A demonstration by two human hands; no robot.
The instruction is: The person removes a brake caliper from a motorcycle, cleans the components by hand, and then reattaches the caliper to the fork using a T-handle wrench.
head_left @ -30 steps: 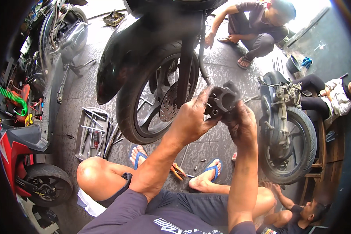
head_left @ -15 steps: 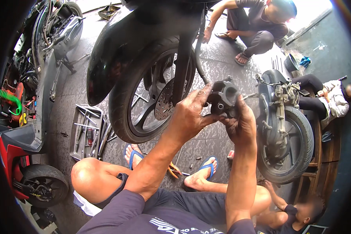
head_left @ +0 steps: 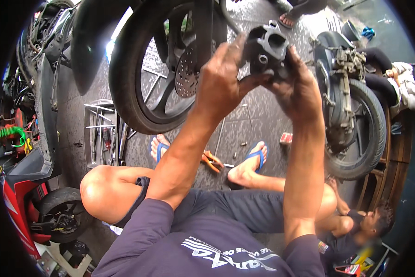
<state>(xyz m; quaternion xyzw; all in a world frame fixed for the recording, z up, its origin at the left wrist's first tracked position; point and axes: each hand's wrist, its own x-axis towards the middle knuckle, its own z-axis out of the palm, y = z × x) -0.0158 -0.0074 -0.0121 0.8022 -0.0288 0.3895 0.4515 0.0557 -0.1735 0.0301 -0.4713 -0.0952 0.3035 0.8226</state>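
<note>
A dark metal brake caliper (head_left: 275, 44) is held up between my two hands, its round piston bore facing me. My left hand (head_left: 220, 76) grips its left side, fingers behind and thumb along the bottom. My right hand (head_left: 297, 85) clasps the right and lower side, so the two thumbs nearly meet beneath it. A black hose (head_left: 226, 19) runs down behind the caliper; whether it is attached there is hidden. Just left of my hands stands a motorcycle's front wheel (head_left: 117, 87) with a drilled brake disc (head_left: 185, 74).
A tool tray (head_left: 87, 138) lies left of my feet. Orange-handled pliers (head_left: 212, 161) and small metal parts lie between them, near a red-and-white box (head_left: 286, 138). At right are another motorcycle's wheel (head_left: 376, 122), a seated person (head_left: 403, 78) and a crouching person (head_left: 355, 231). A red motorcycle (head_left: 20, 198) stands left.
Both hands, still holding the caliper, appear higher in view. The view has tilted down, so the front wheel sits higher and the person at the top is mostly out of sight.
</note>
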